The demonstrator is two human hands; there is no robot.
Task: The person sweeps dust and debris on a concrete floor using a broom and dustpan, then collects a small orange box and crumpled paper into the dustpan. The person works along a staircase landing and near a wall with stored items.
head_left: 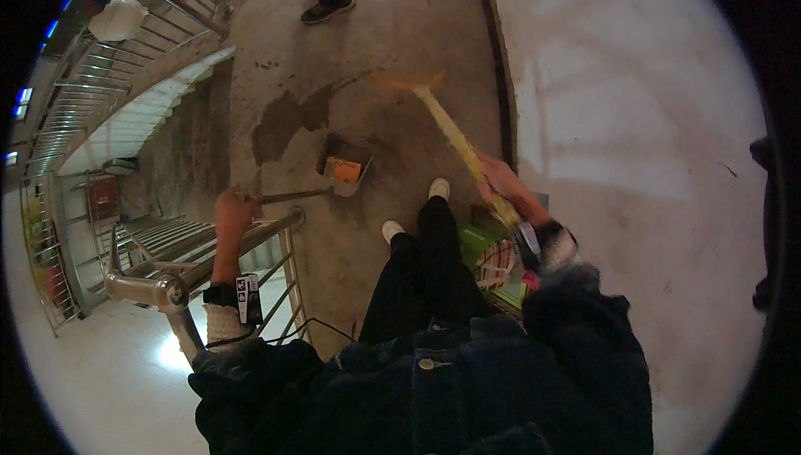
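My left hand (pixel 236 211) grips the thin handle of a long-handled dustpan (pixel 346 188), just above the stair railing. An orange packet or box (pixel 346 171) lies inside the pan, which rests on the concrete floor. My right hand (pixel 504 182) is closed around the yellow handle of a broom (pixel 452 128). The broom's orange bristles (pixel 413 82) are blurred, low over or on the floor beyond the pan. A dark wet-looking patch (pixel 278 126) spreads on the floor left of the bristles.
A metal stair railing (pixel 238 248) stands at my left, with descending stairs beyond. A white wall (pixel 626 142) rises at my right. Green and striped bags or boxes (pixel 494 261) sit beside my right leg. Another person's leg and shoe (pixel 328 9) are farther ahead.
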